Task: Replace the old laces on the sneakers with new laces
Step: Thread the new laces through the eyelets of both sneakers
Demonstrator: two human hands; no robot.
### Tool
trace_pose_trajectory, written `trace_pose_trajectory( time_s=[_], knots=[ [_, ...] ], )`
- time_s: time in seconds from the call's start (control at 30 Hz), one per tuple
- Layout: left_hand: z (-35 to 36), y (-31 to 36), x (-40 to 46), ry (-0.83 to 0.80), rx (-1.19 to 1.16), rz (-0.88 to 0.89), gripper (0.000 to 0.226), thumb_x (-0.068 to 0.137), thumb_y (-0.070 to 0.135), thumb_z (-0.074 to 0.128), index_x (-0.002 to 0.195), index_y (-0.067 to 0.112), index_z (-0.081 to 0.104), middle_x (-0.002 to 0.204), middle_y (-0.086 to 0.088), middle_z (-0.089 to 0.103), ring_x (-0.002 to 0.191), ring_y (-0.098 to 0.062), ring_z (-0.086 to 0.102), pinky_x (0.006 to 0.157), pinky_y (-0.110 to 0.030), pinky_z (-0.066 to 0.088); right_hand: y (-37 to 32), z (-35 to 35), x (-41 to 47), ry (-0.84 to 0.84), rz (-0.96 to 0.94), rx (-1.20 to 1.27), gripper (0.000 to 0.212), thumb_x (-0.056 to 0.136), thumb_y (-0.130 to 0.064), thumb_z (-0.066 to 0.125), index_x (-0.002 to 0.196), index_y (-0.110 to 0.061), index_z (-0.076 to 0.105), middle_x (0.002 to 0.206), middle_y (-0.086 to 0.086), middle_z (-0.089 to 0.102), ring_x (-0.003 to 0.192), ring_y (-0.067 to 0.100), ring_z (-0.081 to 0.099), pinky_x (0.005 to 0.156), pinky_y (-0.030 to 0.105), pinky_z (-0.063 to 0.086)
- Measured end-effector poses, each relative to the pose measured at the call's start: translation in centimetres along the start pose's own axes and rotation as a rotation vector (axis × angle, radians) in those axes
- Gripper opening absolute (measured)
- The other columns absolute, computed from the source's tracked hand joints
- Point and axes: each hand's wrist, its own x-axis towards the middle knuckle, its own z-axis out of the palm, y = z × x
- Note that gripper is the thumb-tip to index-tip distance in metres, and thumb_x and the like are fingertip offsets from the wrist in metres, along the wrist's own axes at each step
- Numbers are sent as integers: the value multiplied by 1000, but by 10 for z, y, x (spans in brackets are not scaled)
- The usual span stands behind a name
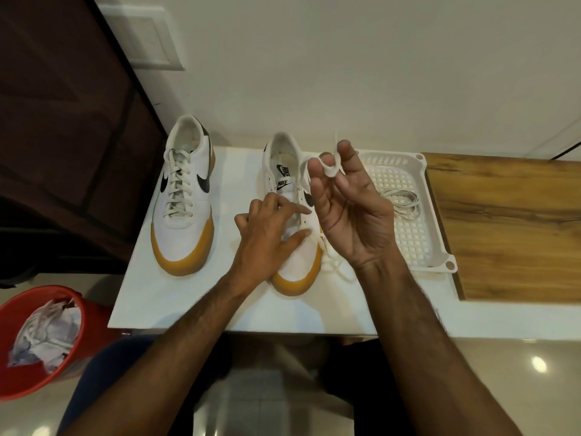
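Two white sneakers with gum soles stand on a white table [176,303]. The left sneaker [184,196] is fully laced. The right sneaker [292,184] has bare eyelets along its upper part. My left hand [267,234] rests on the right sneaker's toe area with fingers spread. My right hand [349,202] is raised above that shoe, and a white lace [330,166] is wound around its fingers. More of this lace trails down beside the shoe [338,265]. A coiled white lace [401,199] lies in a white plastic basket [440,247].
A red bucket [19,382] with crumpled white material stands on the floor at lower left. A wooden surface [518,231] adjoins the table on the right. A dark cabinet [63,121] stands to the left, and a pale wall is behind.
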Motion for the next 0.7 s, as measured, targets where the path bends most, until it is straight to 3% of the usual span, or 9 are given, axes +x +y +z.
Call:
trace_pose_trajectory(
  time_s=[0.07, 0.17, 0.3, 0.4, 0.47, 0.57, 0.7],
  knots=[
    [-1, 1, 2, -25, -31, -6, 28, 88, 41, 73, 112, 43, 60, 115, 16, 43, 110, -12, 40, 85, -37, 23, -1, 3, 0, -45, 27, 71, 39, 96, 23, 33, 125, 12, 56, 116, 38, 58, 121, 55, 57, 102, 57, 51],
    [-3, -3, 3, -75, 98, 42, 10, 89, 39, 73, 97, 36, 68, 118, 14, 50, 113, -12, 40, 83, -32, 15, -5, 6, -1, -33, 12, 71, 39, 96, 23, 34, 124, 12, 58, 115, 36, 58, 119, 54, 59, 101, 56, 52],
    [-6, -5, 0, -69, 134, 127, 12, 94, 31, 68, 105, 33, 65, 108, 16, 60, 105, -13, 48, 79, -33, 17, -17, 5, 1, 233, -194, -149, 32, 91, 18, 44, 112, 5, 64, 104, 26, 67, 112, 44, 68, 90, 44, 60],
    [-5, -4, -1, -41, 143, 150, 21, 93, 25, 69, 112, 31, 64, 100, 17, 63, 100, -13, 51, 77, -34, 18, -31, -14, 0, 471, -373, -478, 29, 94, 16, 50, 116, 0, 58, 121, 24, 64, 121, 41, 64, 102, 45, 55],
    [-4, -4, -1, -21, 125, 129, 23, 91, 21, 70, 112, 31, 66, 97, 17, 63, 99, -11, 52, 76, -32, 16, -40, -29, -5, 614, -377, -826, 32, 94, 8, 60, 123, -5, 61, 138, 16, 60, 126, 30, 62, 110, 48, 48],
    [-2, -4, -2, 8, 97, 92, 26, 90, 19, 69, 113, 32, 65, 98, 17, 63, 100, -10, 53, 78, -31, 17, -44, -41, -14, 703, -248, -1404, 46, 94, 1, 61, 135, -21, 59, 149, -1, 50, 130, 15, 57, 111, 41, 47],
    [-2, -6, -1, 42, 115, 32, 22, 89, 24, 67, 109, 33, 62, 93, 15, 60, 96, -12, 54, 77, -31, 15, -37, -48, -22, 686, 111, -2126, 52, 93, -7, 66, 140, -25, 55, 163, 8, 22, 137, 27, 46, 107, 41, 48]
  ],
)
